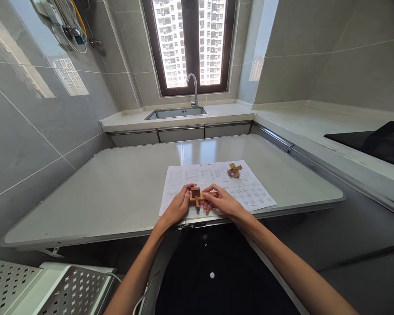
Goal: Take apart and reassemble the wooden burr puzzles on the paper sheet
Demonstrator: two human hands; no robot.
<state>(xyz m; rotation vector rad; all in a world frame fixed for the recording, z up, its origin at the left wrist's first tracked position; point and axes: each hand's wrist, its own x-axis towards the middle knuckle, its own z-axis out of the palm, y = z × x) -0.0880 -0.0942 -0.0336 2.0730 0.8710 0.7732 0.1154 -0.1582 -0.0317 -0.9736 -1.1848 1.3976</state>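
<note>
Between my two hands is a wooden burr puzzle (pixel 196 192) of crossed sticks, a dark reddish block on top and lighter sticks pointing toward me and to the right. My left hand (pixel 180 203) grips its left side with closed fingers. From the right, my right hand (pixel 221 200) pinches the stick that points that way. Under both hands lies a printed instruction sheet (pixel 180 175) with rows of small diagrams. A second wooden puzzle piece (pixel 234 170), star-shaped with crossed light-brown sticks, rests on the sheet's upper right part.
The sheet lies at the front edge of a white folding table (pixel 118 188). Behind it, a counter holds a sink (pixel 180 113) with a faucet (pixel 193 89). A black bag (pixel 374 142) sits on the right counter. A perforated white appliance (pixel 62 288) stands low at left.
</note>
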